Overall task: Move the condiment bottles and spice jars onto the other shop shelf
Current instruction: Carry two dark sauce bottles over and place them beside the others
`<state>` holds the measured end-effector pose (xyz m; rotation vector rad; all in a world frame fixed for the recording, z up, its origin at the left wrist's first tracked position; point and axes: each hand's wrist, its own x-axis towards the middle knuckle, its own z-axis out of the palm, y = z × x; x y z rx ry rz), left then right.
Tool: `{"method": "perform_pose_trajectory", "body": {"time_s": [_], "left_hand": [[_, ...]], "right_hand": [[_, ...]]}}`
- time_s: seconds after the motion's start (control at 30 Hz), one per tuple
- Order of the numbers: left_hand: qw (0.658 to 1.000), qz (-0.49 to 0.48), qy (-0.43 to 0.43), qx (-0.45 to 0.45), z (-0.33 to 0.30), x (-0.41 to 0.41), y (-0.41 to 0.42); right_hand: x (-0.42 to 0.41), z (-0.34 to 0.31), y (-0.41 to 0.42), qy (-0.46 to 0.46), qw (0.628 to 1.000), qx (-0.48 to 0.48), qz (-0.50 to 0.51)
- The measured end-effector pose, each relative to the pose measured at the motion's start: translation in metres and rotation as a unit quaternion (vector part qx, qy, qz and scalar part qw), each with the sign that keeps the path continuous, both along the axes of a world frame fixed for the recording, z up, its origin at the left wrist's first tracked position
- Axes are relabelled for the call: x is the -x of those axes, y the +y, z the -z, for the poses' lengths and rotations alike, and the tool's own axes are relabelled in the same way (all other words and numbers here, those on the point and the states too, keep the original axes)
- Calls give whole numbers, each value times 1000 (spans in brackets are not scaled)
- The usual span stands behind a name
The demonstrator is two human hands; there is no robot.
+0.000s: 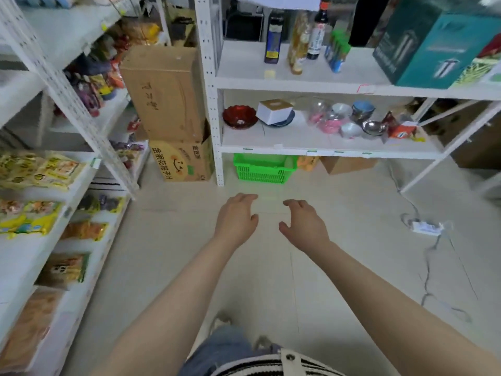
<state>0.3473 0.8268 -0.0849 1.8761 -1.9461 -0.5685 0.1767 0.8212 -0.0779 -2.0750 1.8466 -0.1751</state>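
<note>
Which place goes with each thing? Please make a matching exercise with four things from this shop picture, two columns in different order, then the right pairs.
Things:
1. dark soy sauce bottle
2. red glass bowl
3. green basket
4. power strip

Places:
A. on the floor under the white rack
B. on the open floor at the right, with its cable
C. on the upper board of the white rack
D. on the lower board of the white rack, at its left end

Pairs: 1-C, 2-D, 3-A, 4-B
</note>
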Motion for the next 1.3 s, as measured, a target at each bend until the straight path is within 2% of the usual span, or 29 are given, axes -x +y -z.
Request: {"method": "perform_pose_trajectory", "body": {"time_s": [0.37, 0.63, 0.93, 1.3], "left_hand": [[995, 103, -6, 14, -14, 89, -150], [989, 128, 69, 24, -27, 108, -286], [988, 114, 108, 13, -21, 153, -398], [983, 6, 181, 9, -28, 249, -525]], "right_hand": [[92, -12, -105, -30, 989, 22, 142], [122, -21, -216, -64, 976, 37, 206], [168, -23, -335, -83, 974, 45, 207], [260, -37, -499, -104, 988, 65, 92]]}}
